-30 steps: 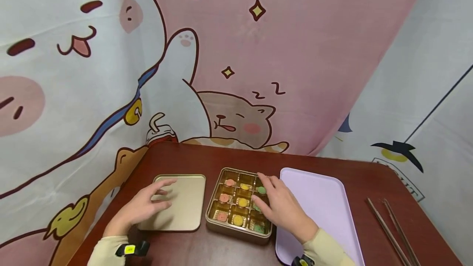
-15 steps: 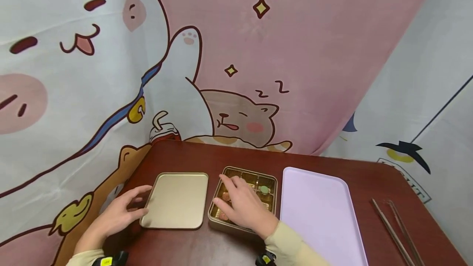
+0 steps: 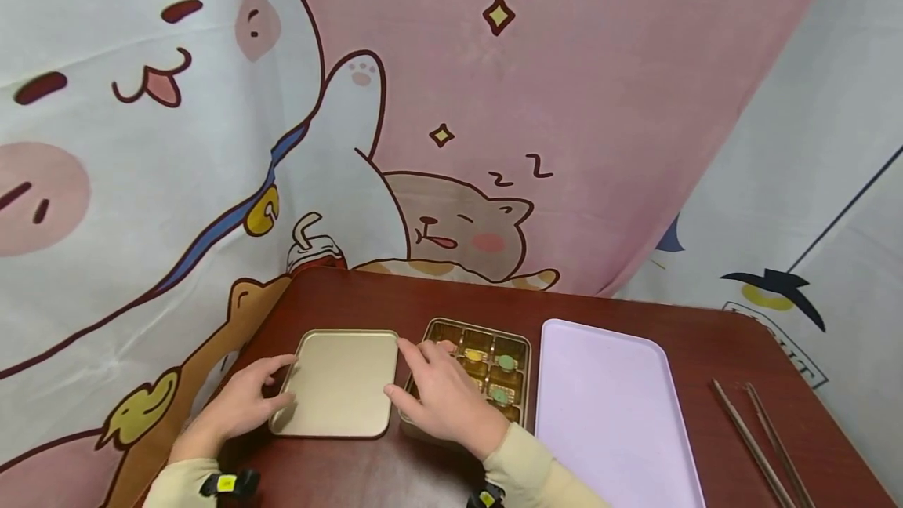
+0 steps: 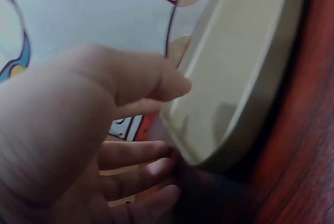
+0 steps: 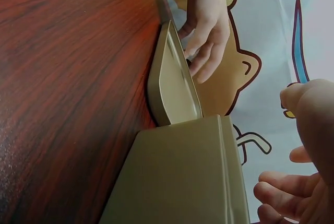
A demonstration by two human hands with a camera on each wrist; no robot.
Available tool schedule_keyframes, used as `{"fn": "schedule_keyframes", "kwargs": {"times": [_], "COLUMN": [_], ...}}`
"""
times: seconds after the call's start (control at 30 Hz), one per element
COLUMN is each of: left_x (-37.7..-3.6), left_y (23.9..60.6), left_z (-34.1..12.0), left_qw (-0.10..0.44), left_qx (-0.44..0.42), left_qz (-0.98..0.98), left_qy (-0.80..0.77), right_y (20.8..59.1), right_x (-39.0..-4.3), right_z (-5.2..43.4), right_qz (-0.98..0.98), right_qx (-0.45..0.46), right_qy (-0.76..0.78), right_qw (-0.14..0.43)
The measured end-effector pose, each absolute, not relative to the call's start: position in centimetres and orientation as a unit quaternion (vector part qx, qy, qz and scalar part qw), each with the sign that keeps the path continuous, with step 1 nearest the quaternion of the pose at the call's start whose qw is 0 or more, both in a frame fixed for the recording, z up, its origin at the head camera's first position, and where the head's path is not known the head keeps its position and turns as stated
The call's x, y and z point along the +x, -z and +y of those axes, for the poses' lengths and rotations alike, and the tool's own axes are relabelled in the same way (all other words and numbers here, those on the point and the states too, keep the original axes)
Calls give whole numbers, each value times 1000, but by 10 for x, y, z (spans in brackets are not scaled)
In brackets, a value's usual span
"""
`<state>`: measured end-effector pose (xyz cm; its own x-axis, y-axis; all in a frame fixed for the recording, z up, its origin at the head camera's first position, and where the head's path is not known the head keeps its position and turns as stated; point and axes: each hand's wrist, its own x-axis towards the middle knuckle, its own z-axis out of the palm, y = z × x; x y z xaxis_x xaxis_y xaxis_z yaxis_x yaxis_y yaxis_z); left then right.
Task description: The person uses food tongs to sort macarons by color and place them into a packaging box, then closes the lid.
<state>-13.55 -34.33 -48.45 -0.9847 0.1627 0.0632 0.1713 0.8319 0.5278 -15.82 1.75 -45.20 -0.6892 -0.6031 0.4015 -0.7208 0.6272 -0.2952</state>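
beside tin [image 3: 511, 351], perhaps chopsticks [image 3: 758, 445]

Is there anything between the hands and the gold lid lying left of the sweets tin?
Nothing visible. The left hand touches the lid at its left edge; the right hand reaches its right edge across the tin.

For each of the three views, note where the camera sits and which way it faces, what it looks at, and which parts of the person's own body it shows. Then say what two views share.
Head: worn on the head, facing forward and down at the table; shows the gold lid, sweets tin, lilac tray, both hands and sleeves.
Left wrist: low beside the left hand, facing along it to the lid's edge; fingers show.
Right wrist: low at table level, facing past the tin's wall to the lid; right hand fingertips and far left hand.
Shared: both wrist views show the lid and left hand.
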Motion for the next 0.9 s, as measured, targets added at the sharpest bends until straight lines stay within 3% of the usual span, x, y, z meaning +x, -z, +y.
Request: {"fn": "schedule_keyframes", "kwargs": {"times": [0.23, 0.43, 0.9], "left_x": [-146, -152, -150], "left_y": [497, 498, 503], "left_z": [-339, -334, -342], "left_qw": [43, 43, 87], "left_qx": [-102, -109, -136], "left_qz": [-973, -982, -977], "left_qy": [203, 150, 141], "right_y": [454, 455, 453], "right_x": [-158, -158, -159], "right_z": [18, 18, 19], "right_qz": [-890, -889, -885], "right_qx": [373, 374, 377], "right_qy": [-217, -221, -228], "right_qw": [147, 146, 148]}}
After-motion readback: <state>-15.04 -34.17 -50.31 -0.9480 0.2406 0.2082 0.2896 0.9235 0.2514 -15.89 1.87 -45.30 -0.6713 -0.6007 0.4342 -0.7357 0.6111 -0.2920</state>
